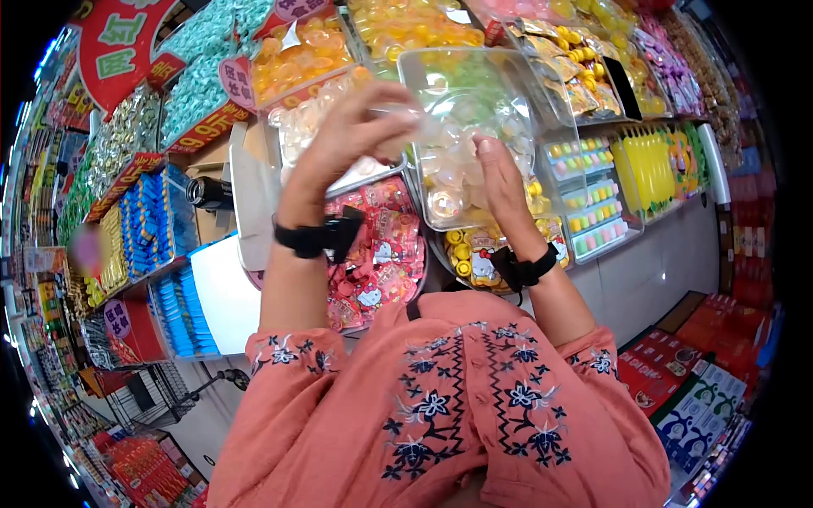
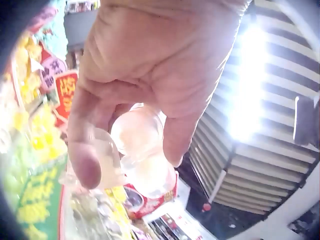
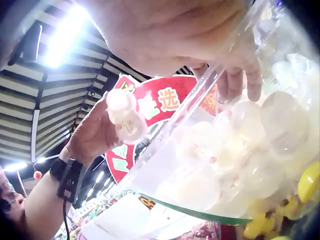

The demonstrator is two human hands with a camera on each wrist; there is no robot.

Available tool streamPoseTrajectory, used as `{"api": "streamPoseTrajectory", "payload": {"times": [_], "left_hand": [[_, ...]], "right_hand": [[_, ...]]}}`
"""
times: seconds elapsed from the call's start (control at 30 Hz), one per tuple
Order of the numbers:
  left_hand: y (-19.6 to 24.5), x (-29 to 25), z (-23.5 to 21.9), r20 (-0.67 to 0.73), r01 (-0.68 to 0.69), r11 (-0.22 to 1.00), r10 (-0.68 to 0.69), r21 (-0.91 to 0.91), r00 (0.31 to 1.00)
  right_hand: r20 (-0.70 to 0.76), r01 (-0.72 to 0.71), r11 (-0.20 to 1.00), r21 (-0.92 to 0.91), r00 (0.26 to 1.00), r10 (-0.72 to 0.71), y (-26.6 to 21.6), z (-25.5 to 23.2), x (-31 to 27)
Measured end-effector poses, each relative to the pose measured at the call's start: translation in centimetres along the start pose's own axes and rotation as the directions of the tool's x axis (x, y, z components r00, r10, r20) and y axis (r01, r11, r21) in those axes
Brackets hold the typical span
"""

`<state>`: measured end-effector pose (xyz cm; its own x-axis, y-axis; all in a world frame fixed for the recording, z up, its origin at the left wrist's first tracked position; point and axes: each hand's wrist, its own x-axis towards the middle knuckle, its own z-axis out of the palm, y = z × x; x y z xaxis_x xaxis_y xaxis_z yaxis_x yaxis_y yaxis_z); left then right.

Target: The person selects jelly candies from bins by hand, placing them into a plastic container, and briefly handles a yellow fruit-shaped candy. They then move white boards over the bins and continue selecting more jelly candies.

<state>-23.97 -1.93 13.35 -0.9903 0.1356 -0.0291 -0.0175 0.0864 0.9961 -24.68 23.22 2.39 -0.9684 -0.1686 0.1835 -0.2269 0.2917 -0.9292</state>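
Note:
My left hand, raised over the left side of the clear bin, holds several translucent whitish jelly cups between thumb and fingers. In the right wrist view the left hand shows two of these rounded cups beside its fingertips. Down inside the bin is my right hand, its bent fingers touching pale jelly cups. Whether it grips one I cannot tell. More whitish cups fill the bin's near part, with green ones toward its far end.
Pink candy packets lie in a round tub left of the bin, and yellow packets under its near edge. Orange jelly cups stand behind. Pastel sweets in trays flank the right side. A metal cart stands lower left.

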Motion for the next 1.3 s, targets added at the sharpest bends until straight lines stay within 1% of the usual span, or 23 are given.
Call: {"api": "streamPoseTrajectory", "payload": {"times": [0.03, 0.07, 0.1, 0.13, 0.17, 0.2, 0.27, 0.3, 0.4, 0.43, 0.47, 0.53, 0.6, 0.63, 0.67, 0.73, 0.77, 0.83, 0.93, 1.03, 1.13, 1.23, 1.3], "left_hand": [[0.0, 0.8, 1.3, 0.127, 0.038, 0.999, -0.037, -0.007, 0.991], [0.2, 1.1, 2.9, 0.19, 0.0, 1.0, -0.004, 0.02, 0.982], [-1.7, 2.0, 4.4, 0.197, -0.144, 0.987, 0.128, 0.069, 0.972], [-2.3, 2.5, 5.3, 0.23, -0.287, 0.923, 0.231, 0.255, 0.945], [-3.8, 3.2, 6.2, 0.234, -0.437, 0.838, 0.376, 0.326, 0.896], [-4.7, 3.7, 6.5, 0.252, -0.569, 0.722, 0.51, 0.394, 0.822], [-4.0, 3.9, 5.8, 0.206, -0.567, 0.694, 0.536, 0.444, 0.818], [-3.8, 4.2, 5.4, 0.185, -0.564, 0.683, 0.547, 0.464, 0.816], [-3.1, 6.4, 0.8, -0.016, -0.32, 0.906, 0.337, 0.277, 0.941], [-4.3, 7.9, -1.2, -0.112, -0.244, 0.92, 0.289, 0.307, 0.951], [-6.6, 9.7, -3.3, -0.211, -0.162, 0.93, 0.239, 0.329, 0.948], [-11.7, 12.9, -7.1, -0.318, -0.078, 0.804, 0.32, 0.59, 0.893], [-16.7, 14.4, -9.0, -0.255, -0.048, 0.678, 0.34, 0.734, 0.905], [-18.0, 14.9, -9.2, -0.223, -0.033, 0.607, 0.342, 0.794, 0.913], [-19.4, 15.3, -9.3, -0.216, -0.029, 0.594, 0.337, 0.804, 0.917], [-20.4, 15.4, -8.6, -0.204, -0.016, 0.572, 0.32, 0.82, 0.925], [-20.8, 15.5, -8.5, -0.238, 0.049, 0.571, 0.261, 0.82, 0.935], [-19.8, 15.3, -7.9, -0.304, 0.177, 0.553, 0.146, 0.814, 0.941], [-20.4, 15.2, -8.1, -0.243, 0.119, 0.478, 0.208, 0.87, 0.947], [-21.7, 15.5, -8.9, -0.212, 0.007, 0.464, 0.391, 0.886, 0.896], [-22.0, 15.4, -9.1, -0.224, -0.021, 0.473, 0.455, 0.881, 0.862], [-21.3, 15.5, -8.3, -0.246, 0.089, 0.458, 0.295, 0.884, 0.923], [-21.1, 15.5, -8.2, -0.252, 0.088, 0.463, 0.305, 0.882, 0.918]], "right_hand": [[0.015, -0.066, 0.997, 0.048, 0.998, 0.065, 0.4, -0.2, 0.2], [-0.015, -0.139, 0.983, 0.121, 0.99, 0.142, -0.4, -0.3, 0.2], [-0.04, -0.206, 0.959, 0.196, 0.975, 0.217, -1.8, -0.5, 0.0], [-0.059, -0.263, 0.925, 0.274, 0.956, 0.289, -2.7, -0.6, 0.1], [-0.029, -0.287, 0.91, 0.299, 0.951, 0.309, -0.9, -0.9, 0.4], [-0.037, -0.283, 0.91, 0.302, 0.951, 0.308, -0.1, -1.2, 0.7], [-0.059, -0.283, 0.909, 0.307, 0.947, 0.315, 0.4, -1.6, 0.7], [-0.062, -0.29, 0.908, 0.304, 0.945, 0.322, 0.1, -1.8, 0.7], [-0.054, -0.189, 0.981, 0.034, 0.98, 0.191, -0.1, -2.5, 0.3], [-0.087, -0.105, 0.993, -0.047, 0.991, 0.101, 0.2, -2.4, 0.1], [-0.07, -0.06, 0.992, -0.108, 0.996, 0.052, 0.1, -2.4, 0.0], [-0.026, 0.038, 0.973, -0.227, 0.999, -0.045, -0.5, -2.2, -0.2], [-0.019, 0.114, 0.945, -0.307, 0.992, -0.126, -0.9, -1.9, -0.3], [-0.004, 0.138, 0.925, -0.353, 0.989, -0.149, -0.9, -1.9, -0.4], [0.015, 0.161, 0.903, -0.398, 0.985, -0.17, -0.9, -1.9, -0.5], [0.022, 0.142, 0.906, -0.399, 0.989, -0.145, -0.9, -1.7, -0.5], [0.027, 0.13, 0.908, -0.398, 0.991, -0.131, -0.9, -1.6, -0.6], [0.037, 0.114, 0.91, -0.398, 0.993, -0.108, -1.0, -1.4, -0.5], [0.055, 0.099, 0.917, -0.386, 0.995, -0.085, -1.2, -1.3, -0.3], [0.071, 0.105, 0.918, -0.381, 0.994, -0.085, -1.5, -1.3, -0.2], [0.081, 0.104, 0.918, -0.383, 0.994, -0.079, -1.6, -1.2, -0.2], [0.083, 0.104, 0.916, -0.388, 0.994, -0.077, -1.9, -1.3, -0.1], [0.088, 0.107, 0.914, -0.39, 0.993, -0.079, -1.9, -1.3, -0.2]]}}
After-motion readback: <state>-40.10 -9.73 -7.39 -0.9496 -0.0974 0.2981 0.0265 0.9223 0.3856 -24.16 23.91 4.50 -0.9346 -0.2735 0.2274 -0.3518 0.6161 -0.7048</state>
